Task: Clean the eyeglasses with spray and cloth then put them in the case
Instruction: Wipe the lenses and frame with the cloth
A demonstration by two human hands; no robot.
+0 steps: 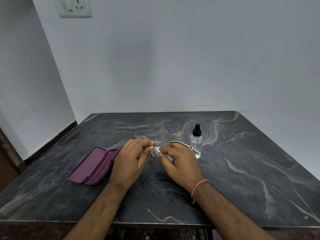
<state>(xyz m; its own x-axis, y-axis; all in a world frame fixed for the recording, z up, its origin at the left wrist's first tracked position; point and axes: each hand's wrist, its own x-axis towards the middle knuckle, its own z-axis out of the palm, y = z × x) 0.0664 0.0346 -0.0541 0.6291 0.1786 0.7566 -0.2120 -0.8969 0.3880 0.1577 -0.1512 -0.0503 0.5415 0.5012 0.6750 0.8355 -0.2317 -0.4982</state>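
Note:
Above the middle of the dark marble table (242, 179), my left hand (129, 159) pinches the eyeglasses (180, 143) at the frame. One white-and-black temple arm sticks out to the right. My right hand (180, 163) pinches a small white cloth (157, 150) against a lens, which shows just under the thumb. Most of the frame is hidden by my fingers. The purple case (93, 166) lies open to the left of my left hand. A clear spray bottle (196, 140) with a black nozzle stands upright just behind and right of my right hand.
The table meets a pale wall at the back and stands close to a wall on the left. A wall socket (75, 6) sits high up on the left. The table's front edge (155, 222) runs below my forearms.

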